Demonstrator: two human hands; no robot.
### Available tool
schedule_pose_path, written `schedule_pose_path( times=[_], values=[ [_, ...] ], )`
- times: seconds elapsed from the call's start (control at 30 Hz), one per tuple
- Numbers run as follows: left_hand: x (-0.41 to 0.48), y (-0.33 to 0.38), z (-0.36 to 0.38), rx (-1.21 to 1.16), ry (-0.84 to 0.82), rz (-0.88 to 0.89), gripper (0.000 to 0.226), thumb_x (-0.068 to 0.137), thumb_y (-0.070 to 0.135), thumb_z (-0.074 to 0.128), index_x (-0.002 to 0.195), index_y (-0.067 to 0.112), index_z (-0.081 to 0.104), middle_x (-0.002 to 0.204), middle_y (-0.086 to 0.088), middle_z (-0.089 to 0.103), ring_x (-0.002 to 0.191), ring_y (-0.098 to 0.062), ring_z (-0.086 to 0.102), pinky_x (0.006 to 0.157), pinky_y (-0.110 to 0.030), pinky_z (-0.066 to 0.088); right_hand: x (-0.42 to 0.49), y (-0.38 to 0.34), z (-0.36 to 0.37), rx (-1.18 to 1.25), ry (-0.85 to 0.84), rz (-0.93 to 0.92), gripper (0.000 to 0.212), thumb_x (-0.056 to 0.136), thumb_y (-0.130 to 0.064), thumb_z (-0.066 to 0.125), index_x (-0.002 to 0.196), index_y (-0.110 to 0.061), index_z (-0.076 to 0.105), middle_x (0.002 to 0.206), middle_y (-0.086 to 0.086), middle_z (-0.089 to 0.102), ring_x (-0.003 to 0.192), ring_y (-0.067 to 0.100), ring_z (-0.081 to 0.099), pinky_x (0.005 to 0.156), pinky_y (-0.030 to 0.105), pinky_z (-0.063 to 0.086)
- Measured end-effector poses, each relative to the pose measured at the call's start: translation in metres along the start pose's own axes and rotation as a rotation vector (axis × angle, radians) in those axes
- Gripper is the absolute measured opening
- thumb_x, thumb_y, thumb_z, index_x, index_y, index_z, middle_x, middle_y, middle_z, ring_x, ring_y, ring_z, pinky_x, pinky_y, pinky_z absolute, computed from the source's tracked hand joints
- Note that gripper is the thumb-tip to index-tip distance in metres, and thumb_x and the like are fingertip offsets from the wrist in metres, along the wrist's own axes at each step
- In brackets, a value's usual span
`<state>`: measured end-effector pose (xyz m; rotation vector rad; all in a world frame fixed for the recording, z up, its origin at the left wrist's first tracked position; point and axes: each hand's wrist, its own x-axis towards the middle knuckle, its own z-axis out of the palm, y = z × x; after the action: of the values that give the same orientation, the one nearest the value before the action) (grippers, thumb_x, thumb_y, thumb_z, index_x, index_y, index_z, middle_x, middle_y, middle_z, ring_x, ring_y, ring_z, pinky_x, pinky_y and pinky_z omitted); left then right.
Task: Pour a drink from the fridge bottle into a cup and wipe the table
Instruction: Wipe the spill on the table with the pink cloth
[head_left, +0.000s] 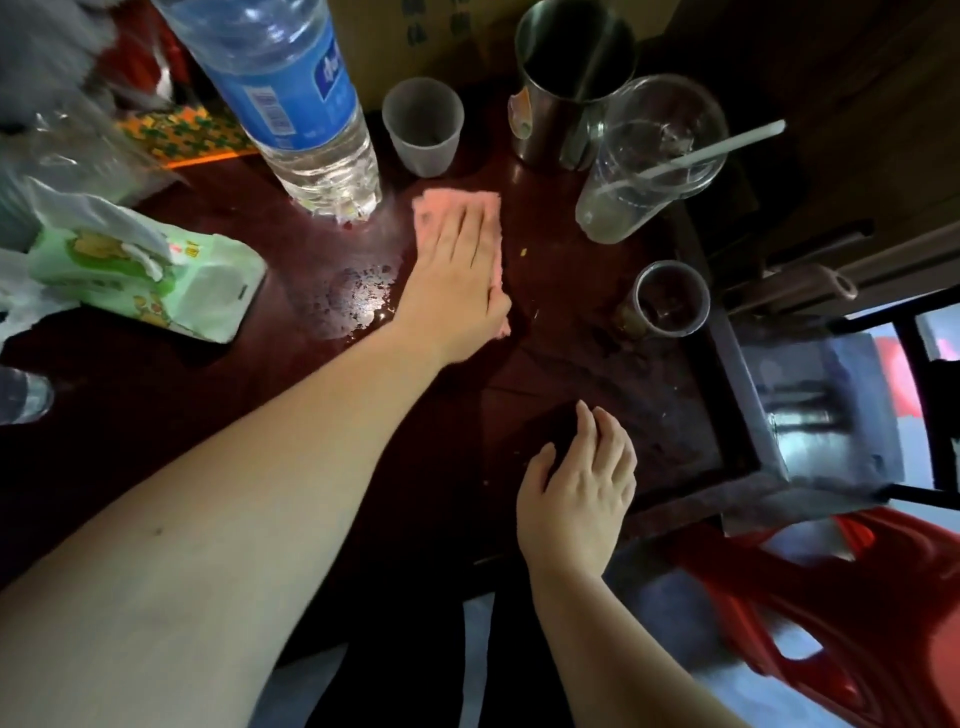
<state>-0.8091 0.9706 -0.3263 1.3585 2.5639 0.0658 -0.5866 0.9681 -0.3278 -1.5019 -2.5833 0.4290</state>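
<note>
My left hand (457, 280) lies flat on a pink cloth (441, 205), pressing it on the dark red table (260, 374). A wet patch (358, 296) glistens just left of that hand. A large clear water bottle (291, 104) with a blue label stands behind the patch, and beside it is a small frosted plastic cup (423, 124). My right hand (576, 493) rests on the table near its front edge, fingers apart and holding nothing.
At the back right stand a steel mug (566, 78) and a clear plastic cup with a straw (644, 161). A small metal cup (670, 301) is at the right edge. A green tissue pack (145, 275) lies left. A red plastic stool (831, 623) stands below right.
</note>
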Motion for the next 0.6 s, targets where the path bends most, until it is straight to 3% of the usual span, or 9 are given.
schedule_pose_path(
  times=[0.23,0.37,0.6],
  values=[
    [0.017,0.030,0.002,0.012,0.005,0.199,0.072,0.090,0.033,0.024,0.151,0.004,0.000,0.159,-0.013,0.000,0.147,-0.024,-0.006,0.119,-0.039,-0.005,0.000,-0.001,0.000,0.001,0.002,0.009,0.051,0.089,-0.030,0.036,0.136,-0.012,0.043,0.140,0.008,0.044,0.132,0.022,0.029,0.106,0.041,0.033],
    [-0.004,0.030,0.003,0.066,0.012,0.220,0.076,0.084,0.039,0.010,0.151,0.002,0.003,0.159,-0.015,0.002,0.147,-0.026,-0.004,0.119,-0.041,0.000,-0.001,0.000,-0.001,0.011,-0.013,0.012,0.051,0.090,-0.030,0.035,0.137,-0.013,0.041,0.141,0.007,0.043,0.134,0.022,0.028,0.107,0.040,0.031],
    [-0.055,0.012,0.013,0.083,0.051,0.029,0.072,0.090,0.037,0.022,0.150,0.000,0.008,0.158,-0.019,0.006,0.147,-0.030,0.001,0.120,-0.042,0.004,-0.001,-0.001,-0.004,0.038,-0.002,-0.001,0.048,0.090,-0.023,0.044,0.137,-0.011,0.043,0.141,0.009,0.043,0.132,0.023,0.030,0.105,0.040,0.032]
  ],
)
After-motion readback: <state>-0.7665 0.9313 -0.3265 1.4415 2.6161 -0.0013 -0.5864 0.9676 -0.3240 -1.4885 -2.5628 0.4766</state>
